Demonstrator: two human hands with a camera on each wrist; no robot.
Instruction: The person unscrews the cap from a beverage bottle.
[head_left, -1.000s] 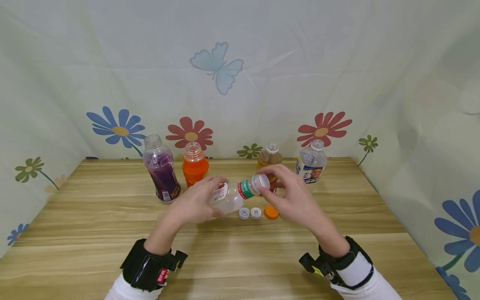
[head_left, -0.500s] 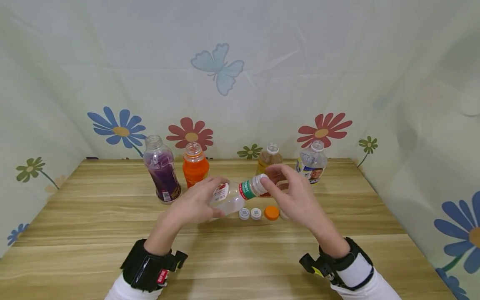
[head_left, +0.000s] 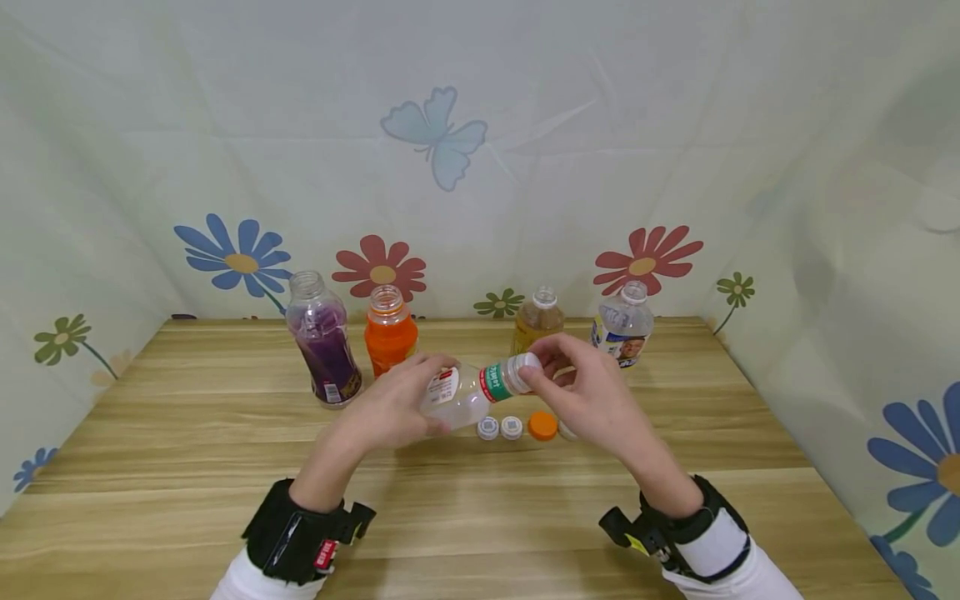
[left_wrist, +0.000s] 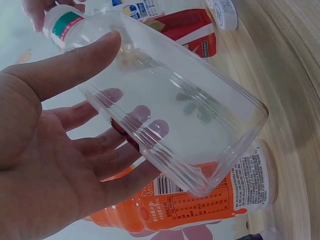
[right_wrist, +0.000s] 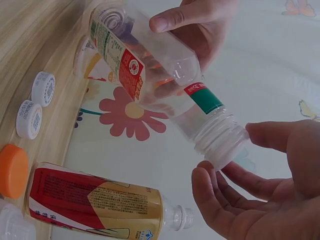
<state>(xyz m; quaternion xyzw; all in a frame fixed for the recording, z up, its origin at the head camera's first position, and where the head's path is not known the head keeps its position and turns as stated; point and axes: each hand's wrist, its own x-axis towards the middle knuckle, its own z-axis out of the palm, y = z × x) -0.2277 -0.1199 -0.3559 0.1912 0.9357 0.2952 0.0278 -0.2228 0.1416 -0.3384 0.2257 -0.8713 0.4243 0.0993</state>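
Note:
In the head view my left hand (head_left: 393,404) grips a clear plastic bottle (head_left: 461,407) by its body. The bottle is tilted above the table, its neck toward the right, with a green and red band below the neck. My left thumb (left_wrist: 95,57) lies along one side and the fingers curl under the other. At the neck, my right hand (head_left: 585,392) pinches the white cap (right_wrist: 229,150) between thumb and fingertips. The cap sits on the bottle's mouth; how tight it is cannot be seen.
Uncapped bottles stand along the back: purple (head_left: 326,350), orange (head_left: 390,337), amber (head_left: 538,321) and a clear labelled one (head_left: 624,325). On the table before them lie two white caps (head_left: 512,427), an orange cap (head_left: 543,425) and a pale, partly hidden cap (head_left: 567,432).
My right fingers had spread and shifted around the cap half a second ago; now they are closed around it again. My left hand and the bottle have hardly moved.

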